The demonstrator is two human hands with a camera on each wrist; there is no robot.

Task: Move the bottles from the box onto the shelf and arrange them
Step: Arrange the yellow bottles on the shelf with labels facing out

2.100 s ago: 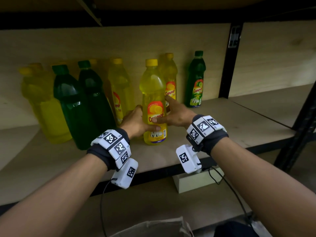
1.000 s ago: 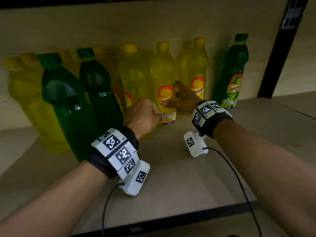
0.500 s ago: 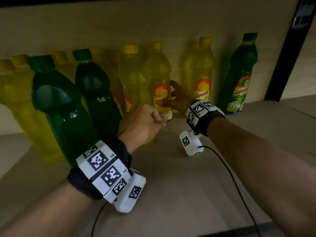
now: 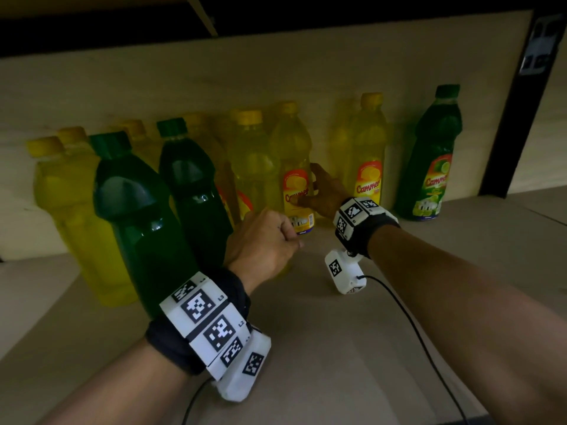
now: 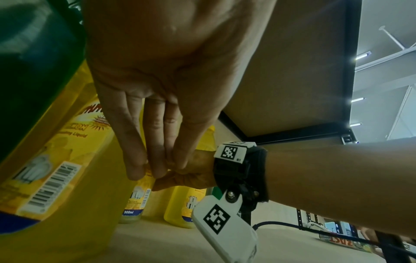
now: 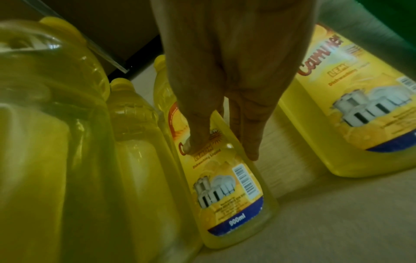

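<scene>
**Bottles lined up at the back of the shelf, right hand on a yellow one**

Bottles of dish liquid stand upright along the back edge of the wooden shelf (image 4: 352,348), against its back panel. The right hand (image 4: 325,194) reaches in to the yellow bottle (image 4: 296,179) near the middle of the row: its thumb lies on the front label and its fingers (image 6: 249,124) run down the bottle's right side, mostly straight, so the hand presses the bottle rather than wraps it. The bottle stands on the shelf board, close against its yellow neighbour (image 4: 254,167) on the left.

A gap separates it from another yellow bottle (image 4: 368,167) to the right, and a green bottle (image 4: 435,154) stands beyond that, near the black upright post (image 4: 515,102). Two larger green bottles (image 4: 138,216) stand toward the left front, with more yellow ones behind them.

The left hand (image 4: 260,243) hovers just in front of the yellow bottles, holding nothing; from the wrist view its fingers (image 5: 135,142) hang nearly straight and together.
</scene>
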